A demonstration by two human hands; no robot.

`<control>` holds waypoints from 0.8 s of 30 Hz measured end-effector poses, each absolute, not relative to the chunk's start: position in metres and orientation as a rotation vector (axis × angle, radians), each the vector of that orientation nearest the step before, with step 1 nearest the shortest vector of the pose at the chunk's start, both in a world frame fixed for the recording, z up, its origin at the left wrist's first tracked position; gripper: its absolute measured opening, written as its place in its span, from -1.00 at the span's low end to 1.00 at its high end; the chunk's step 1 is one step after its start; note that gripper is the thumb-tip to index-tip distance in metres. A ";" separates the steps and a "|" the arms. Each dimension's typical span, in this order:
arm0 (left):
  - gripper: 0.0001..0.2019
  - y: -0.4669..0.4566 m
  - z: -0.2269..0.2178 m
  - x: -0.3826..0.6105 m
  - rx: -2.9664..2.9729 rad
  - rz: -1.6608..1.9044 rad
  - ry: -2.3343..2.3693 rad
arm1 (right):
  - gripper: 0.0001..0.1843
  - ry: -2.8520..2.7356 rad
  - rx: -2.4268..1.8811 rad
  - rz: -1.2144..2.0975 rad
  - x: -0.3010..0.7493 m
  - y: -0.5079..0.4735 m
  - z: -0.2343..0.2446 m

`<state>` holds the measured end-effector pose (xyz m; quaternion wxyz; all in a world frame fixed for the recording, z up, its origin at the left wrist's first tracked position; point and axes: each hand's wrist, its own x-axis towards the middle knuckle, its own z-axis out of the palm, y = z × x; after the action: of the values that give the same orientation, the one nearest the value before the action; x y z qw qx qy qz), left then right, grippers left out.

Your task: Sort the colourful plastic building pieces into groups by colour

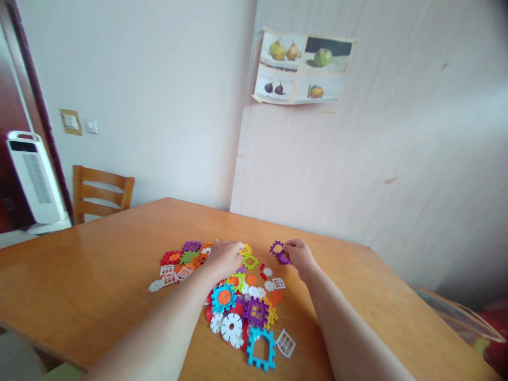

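My right hand (300, 255) pinches purple toothed building pieces (277, 247), seemingly two joined at an angle, above the table to the right of the pile. My left hand (224, 258) is over the far part of the pile, its fingers bent and closed at the edge of a yellow building piece (247, 250). Just nearer lies a lime-green square frame (250, 262). Closer to me are a blue frame with an orange disc (223, 297), a purple window piece (256, 312), a white notched disc (232, 327) and an empty blue frame (261, 349). My left forearm hides part of the pile.
The wooden table (353, 296) meets a wall with a fruit picture sheet (304, 67). White lattice pieces (169, 279) and a red square (171, 257) lie left of my left arm. Beyond the table stand a wooden chair (101, 191) and a white upright appliance (35, 180).
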<state>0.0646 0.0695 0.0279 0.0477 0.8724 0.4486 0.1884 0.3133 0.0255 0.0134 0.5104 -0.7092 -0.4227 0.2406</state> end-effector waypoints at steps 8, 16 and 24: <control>-0.78 0.072 0.033 0.061 2.676 0.572 1.465 | -0.67 -0.997 -1.671 0.602 0.314 0.031 0.004; -0.78 0.071 0.034 0.060 2.674 0.526 1.481 | -0.68 -1.089 -1.796 0.423 0.331 0.032 0.000; -0.77 0.072 0.035 0.061 2.676 0.506 1.476 | -0.66 -1.297 -1.998 0.236 0.334 0.027 0.003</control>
<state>0.0607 0.0717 0.0354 0.0222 0.8637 0.4763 0.1633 0.3342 0.0268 0.0030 0.3652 -0.7770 -0.5044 0.0920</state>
